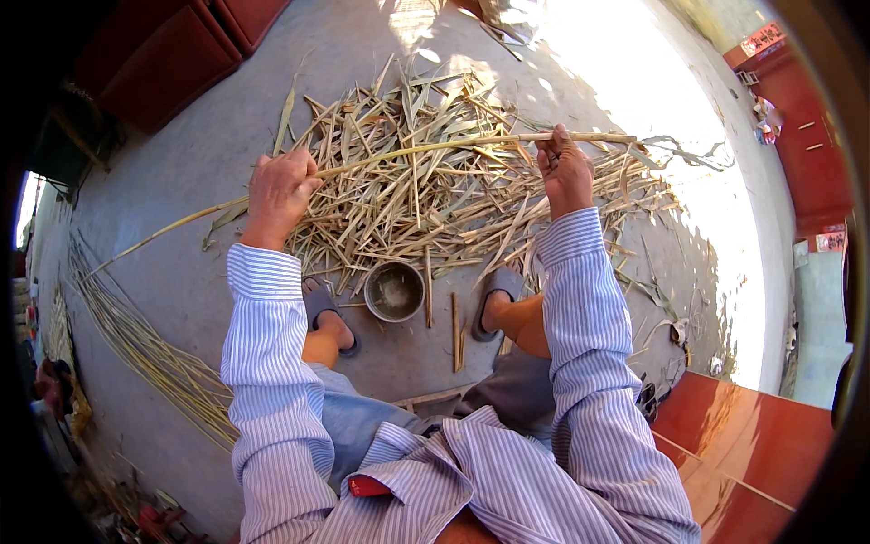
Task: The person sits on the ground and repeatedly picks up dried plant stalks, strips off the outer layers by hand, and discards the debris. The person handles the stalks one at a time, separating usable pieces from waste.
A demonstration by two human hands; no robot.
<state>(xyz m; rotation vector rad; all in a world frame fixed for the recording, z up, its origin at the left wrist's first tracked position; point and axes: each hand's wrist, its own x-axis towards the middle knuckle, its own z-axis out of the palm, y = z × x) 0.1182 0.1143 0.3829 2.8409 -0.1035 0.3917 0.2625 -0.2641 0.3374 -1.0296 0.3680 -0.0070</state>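
A long, thin yellow-green reed stalk [408,152] stretches across in front of me, held between both hands. My left hand [279,192] is closed round it, and its thin end runs on down to the left. Toward the thicker end, my right hand [566,172] grips it with the thumb on top; a small dark spot shows among those fingers, too small to name. Withered leaf strips [693,152] trail off the right end. Beneath the stalk lies a wide heap of cut reed pieces and dry husks [390,204].
A metal bowl [395,291] with murky liquid stands between my sandalled feet. Loose stalk pieces [457,331] lie beside it. At left, a bundle of long thin stalks [149,349] rests on the concrete floor. Red cabinets [802,136] stand at right, a dark red sofa [168,68] at far left.
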